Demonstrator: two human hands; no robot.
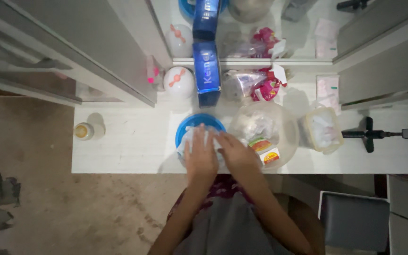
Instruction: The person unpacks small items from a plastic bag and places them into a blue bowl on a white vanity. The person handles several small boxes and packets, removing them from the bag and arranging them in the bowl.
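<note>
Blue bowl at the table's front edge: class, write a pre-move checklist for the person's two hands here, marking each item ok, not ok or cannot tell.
1. Both hands on the work: left hand and right hand lie flat over the white material in the blue bowl. Ok.
2. Bowl fully on the white table: cannot tell, hands cover its near rim.
3. Firm grip on the material: cannot tell.
4. Clear bowl apart from the right hand: not ok, the hand overlaps its rim.
5. Blue box upright behind: ok.
6. Small jar out of the way: ok.

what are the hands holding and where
Both the left hand and right hand press flat on a white cloth over the blue bowl; no clear grip.
</note>
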